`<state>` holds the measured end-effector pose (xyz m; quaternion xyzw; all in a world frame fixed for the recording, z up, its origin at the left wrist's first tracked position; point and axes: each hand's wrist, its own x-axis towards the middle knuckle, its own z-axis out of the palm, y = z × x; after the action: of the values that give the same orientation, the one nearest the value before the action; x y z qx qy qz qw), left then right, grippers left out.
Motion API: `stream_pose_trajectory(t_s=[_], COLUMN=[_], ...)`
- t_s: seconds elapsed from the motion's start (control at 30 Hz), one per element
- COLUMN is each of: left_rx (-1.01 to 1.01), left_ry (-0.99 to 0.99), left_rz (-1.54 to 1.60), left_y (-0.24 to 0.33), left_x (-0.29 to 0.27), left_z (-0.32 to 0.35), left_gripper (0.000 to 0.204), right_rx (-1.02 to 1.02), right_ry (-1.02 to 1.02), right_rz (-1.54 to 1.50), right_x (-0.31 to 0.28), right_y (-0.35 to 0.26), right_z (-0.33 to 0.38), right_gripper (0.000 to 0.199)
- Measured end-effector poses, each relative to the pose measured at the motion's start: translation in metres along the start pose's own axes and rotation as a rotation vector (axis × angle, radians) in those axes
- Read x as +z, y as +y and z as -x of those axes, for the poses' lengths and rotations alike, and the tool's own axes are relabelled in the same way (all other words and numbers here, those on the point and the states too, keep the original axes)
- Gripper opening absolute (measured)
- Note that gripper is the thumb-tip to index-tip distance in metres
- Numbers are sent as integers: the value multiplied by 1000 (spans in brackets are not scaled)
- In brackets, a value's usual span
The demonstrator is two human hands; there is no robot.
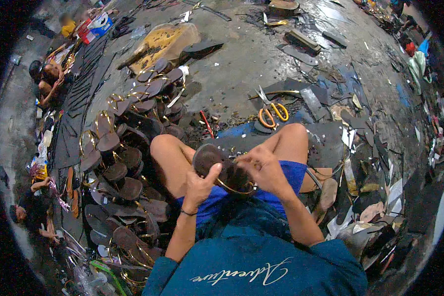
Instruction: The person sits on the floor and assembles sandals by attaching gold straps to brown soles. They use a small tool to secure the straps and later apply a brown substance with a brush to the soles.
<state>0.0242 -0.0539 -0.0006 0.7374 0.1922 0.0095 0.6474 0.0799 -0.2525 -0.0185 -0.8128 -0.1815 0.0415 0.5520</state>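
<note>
One matte dark-brown, round-ended sandal (207, 159) sits over royal-blue cloth shorts (293, 173): the left hand (199, 186) clasps it, thumb on top; the right hand (264, 170) bunches up by its middle, gripping what, I can't tell. Should that thumb slacken, the sandal could twist; too hard a tug could kink the slim, glossy gold strap (234, 191). Leftward, flat brown sandals (115, 171) heap up, curved straps jutting.

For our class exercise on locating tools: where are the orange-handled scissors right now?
In the head view, the scissors lie right of centre, just beyond the person's right knee, with a slim red tool farther left.
</note>
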Motion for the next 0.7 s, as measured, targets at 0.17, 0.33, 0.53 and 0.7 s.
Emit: stream_pose_trajectory(t_s=[0.17,0.33,0.53,0.7], left_rx=[101,143,310,273], left_ry=[-299,-361,-332,-367], left_rz=[-37,-112,-287,-218], left_y=[15,15,10,3], left_x=[-10,-13,-9,-6], left_z=[-1,-2,-7,-10], left_gripper=[24,33,42,42], right_rx=[22,-114,-185,-123], right_ry=[33,58,50,-80], right_rz=[126,178,234,-1], right_x=[6,9,21,-1], right_y=[-31,-33,-22,-3], right_z=[2,5,6,0], right_gripper=[15,14,14,24])
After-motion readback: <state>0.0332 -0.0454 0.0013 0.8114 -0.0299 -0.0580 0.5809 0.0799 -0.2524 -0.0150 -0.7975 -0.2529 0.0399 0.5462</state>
